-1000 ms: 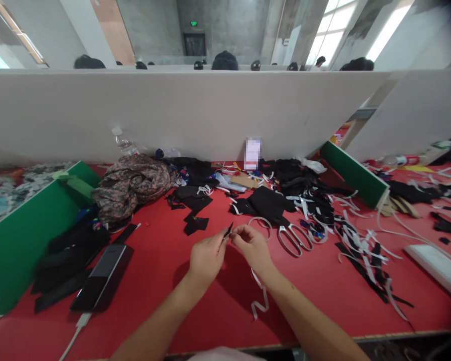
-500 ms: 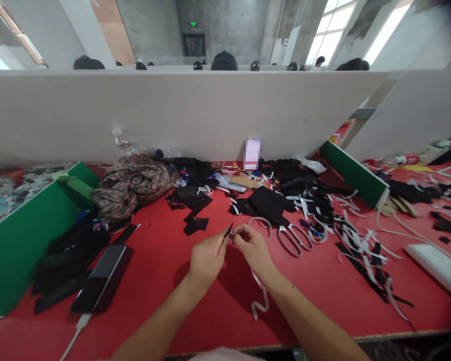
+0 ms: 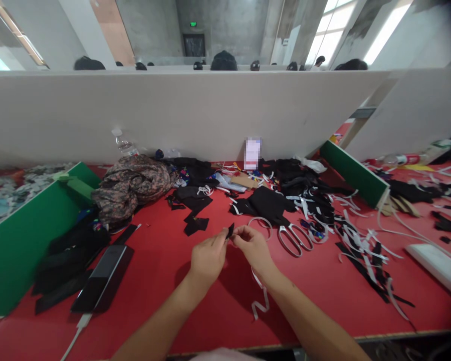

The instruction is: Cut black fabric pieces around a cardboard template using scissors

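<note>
Over the red table point(image 3: 218, 321), my left hand point(image 3: 208, 256) pinches a small piece of black fabric point(image 3: 230, 230) that sticks up past the fingertips. My right hand point(image 3: 253, 249) is closed in a pinch right beside it, fingertips almost touching the left ones. From under the right hand a narrow white ribbon point(image 3: 262, 303) trails down in zigzag folds; its upper end is hidden by the fingers. White-handled scissors point(image 3: 293, 240) lie just right of my right hand, their blades partly under black cloth point(image 3: 272, 204). Black fabric scraps point(image 3: 196, 225) lie beyond my left hand.
A power bank point(image 3: 101, 278) with a white cable lies at left. Patterned cloth point(image 3: 133, 185) is heaped behind it. Green dividers point(image 3: 357, 173) flank the workspace. A phone point(image 3: 252, 153) leans on the white partition point(image 3: 195, 110). White and black strips point(image 3: 364, 253) are tangled at right.
The black fabric piece between my hands has turned and shows a wider face. Both hands stay in nearly the same place.
</note>
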`<state>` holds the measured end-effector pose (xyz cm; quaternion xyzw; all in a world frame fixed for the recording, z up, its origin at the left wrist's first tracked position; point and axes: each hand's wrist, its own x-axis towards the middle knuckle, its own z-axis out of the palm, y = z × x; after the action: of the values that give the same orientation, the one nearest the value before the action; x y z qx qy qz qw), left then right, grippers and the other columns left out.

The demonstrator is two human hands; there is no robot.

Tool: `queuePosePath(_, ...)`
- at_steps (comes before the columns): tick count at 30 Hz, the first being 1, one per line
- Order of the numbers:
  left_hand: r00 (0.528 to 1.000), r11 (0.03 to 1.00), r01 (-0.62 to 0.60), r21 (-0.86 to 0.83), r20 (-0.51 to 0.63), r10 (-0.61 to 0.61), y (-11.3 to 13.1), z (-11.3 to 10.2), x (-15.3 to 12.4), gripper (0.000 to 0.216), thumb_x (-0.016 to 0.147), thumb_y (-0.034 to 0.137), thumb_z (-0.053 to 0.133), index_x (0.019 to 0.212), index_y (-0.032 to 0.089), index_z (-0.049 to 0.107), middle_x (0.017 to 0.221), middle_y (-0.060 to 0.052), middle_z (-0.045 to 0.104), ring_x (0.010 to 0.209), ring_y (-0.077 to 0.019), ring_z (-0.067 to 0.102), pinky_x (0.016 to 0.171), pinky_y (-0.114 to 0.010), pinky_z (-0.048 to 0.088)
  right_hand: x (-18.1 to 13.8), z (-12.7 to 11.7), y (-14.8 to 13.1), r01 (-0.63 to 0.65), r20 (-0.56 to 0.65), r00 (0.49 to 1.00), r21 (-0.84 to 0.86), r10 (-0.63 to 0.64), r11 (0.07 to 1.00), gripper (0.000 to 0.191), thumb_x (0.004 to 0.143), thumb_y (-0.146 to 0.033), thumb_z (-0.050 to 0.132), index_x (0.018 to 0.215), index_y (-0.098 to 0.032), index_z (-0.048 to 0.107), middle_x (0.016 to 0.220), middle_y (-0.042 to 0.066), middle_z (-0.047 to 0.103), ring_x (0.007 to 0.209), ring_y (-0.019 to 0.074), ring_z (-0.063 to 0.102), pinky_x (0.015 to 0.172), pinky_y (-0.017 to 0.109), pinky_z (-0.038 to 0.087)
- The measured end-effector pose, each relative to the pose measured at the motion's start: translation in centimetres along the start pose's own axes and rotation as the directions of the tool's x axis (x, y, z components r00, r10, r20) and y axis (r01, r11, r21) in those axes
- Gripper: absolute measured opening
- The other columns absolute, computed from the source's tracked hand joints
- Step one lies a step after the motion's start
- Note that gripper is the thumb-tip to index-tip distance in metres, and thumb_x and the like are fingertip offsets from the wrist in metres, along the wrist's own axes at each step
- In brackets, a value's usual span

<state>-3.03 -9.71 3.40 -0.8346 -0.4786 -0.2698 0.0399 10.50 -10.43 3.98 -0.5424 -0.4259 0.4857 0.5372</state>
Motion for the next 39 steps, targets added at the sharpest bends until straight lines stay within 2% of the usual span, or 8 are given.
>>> queuePosePath(7,1.0,0.999,-0.015,0.033,0.004,0.015,0.3,-0.1,0.0,0.029,0.086,0.023,0.04,0.106,0.013,0.06,0.084,-0.008,0.07,0.068,-0.0162,0.065,0.055,-0.023,0.041,0.1,-0.1,0.0,0.015,-0.01,1.0,0.019,-0.015,1.0,0.007,0.063,-0.02,0.06,0.064,-0.016,0.054,0.061,-0.003,0.052,0.058,0.0101,0.046,0.058,0.023,0.036)
queuePosePath(12,1.0,1.0,-0.003,-0.009,-0.008,0.003,0.3,0.2,-0.1,0.029,0.086,0.023,0.041,0.105,0.013,0.06,0.083,-0.008,0.071,0.067,-0.0169,0.065,0.056,-0.024,0.041,0.0,-0.1,-0.1,0.008,0.0,1.0,0.088,-0.008,0.996,0.004,0.062,-0.017,0.058,0.064,-0.017,0.055,0.062,-0.004,0.053,0.059,0.0102,0.046,0.06,0.022,0.036)
queuePosePath(17,0.986,0.972,0.148,-0.184,0.098,-0.132,0.4,-0.3,0.1,0.029,0.086,0.029,0.041,0.104,0.019,0.062,0.083,-0.005,0.07,0.07,-0.0156,0.064,0.059,-0.023,0.041,-0.2,0.0,-0.5,-0.021,0.022,1.0,0.136,0.018,0.99,0.004,0.062,-0.016,0.058,0.065,-0.018,0.055,0.063,-0.004,0.054,0.061,0.0109,0.048,0.062,0.023,0.037)
queuePosePath(21,0.947,0.902,0.289,-0.321,0.235,-0.22,0.6,-1.4,0.6,0.029,0.086,0.033,0.04,0.093,0.019,0.064,0.076,-0.003,0.069,0.066,-0.014,0.062,0.057,-0.021,0.038,-0.2,0.0,-0.8,-0.03,0.041,0.999,0.16,0.023,0.987,0.005,0.061,-0.018,0.06,0.065,-0.018,0.056,0.064,-0.003,0.055,0.063,0.0116,0.049,0.065,0.024,0.038)
queuePosePath(24,0.924,0.836,0.354,-0.418,0.292,-0.246,0.6,-1.8,0.9,0.03,0.084,0.036,0.041,0.086,0.018,0.065,0.067,-0.002,0.067,0.061,-0.0129,0.058,0.055,-0.02,0.037,-0.1,-0.1,-0.9,-0.027,0.058,0.998,0.154,0.018,0.988,0.005,0.062,-0.019,0.06,0.064,-0.018,0.055,0.064,-0.003,0.055,0.064,0.0118,0.049,0.067,0.024,0.038)
queuePosePath(27,0.897,0.737,0.43,-0.521,0.341,-0.282,0.4,-1.8,0.9,0.031,0.081,0.04,0.044,0.085,0.018,0.065,0.061,0.0,0.063,0.057,-0.0131,0.056,0.053,-0.02,0.037,0.0,-0.2,-0.9,-0.018,0.048,0.999,0.11,0.013,0.994,0.006,0.062,-0.019,0.06,0.062,-0.018,0.054,0.062,-0.004,0.053,0.062,0.0113,0.047,0.065,0.023,0.037)
queuePosePath(31,0.842,0.521,0.539,-0.662,0.437,-0.316,0.1,-1.5,0.8,0.032,0.077,0.043,0.05,0.086,0.017,0.065,0.064,0.001,0.064,0.056,-0.0137,0.056,0.051,-0.021,0.039,0.2,-0.4,-0.8,-0.013,0.054,0.998,0.075,0.009,0.997,0.007,0.062,-0.021,0.059,0.061,-0.018,0.053,0.059,-0.004,0.049,0.059,0.011,0.044,0.061,0.022,0.037)
queuePosePath(39,0.803,0.096,0.56,-0.823,0.51,-0.307,-0.2,-1.1,1.3,0.028,0.071,0.035,0.061,0.088,0.014,0.065,0.074,-0.002,0.068,0.066,-0.0142,0.059,0.062,-0.023,0.044,0.3,-0.6,-0.3,-0.051,0.122,0.992,0.125,0.036,0.991,0.006,0.062,-0.02,0.059,0.062,-0.018,0.053,0.058,-0.005,0.048,0.057,0.0094,0.042,0.058,0.021,0.034)
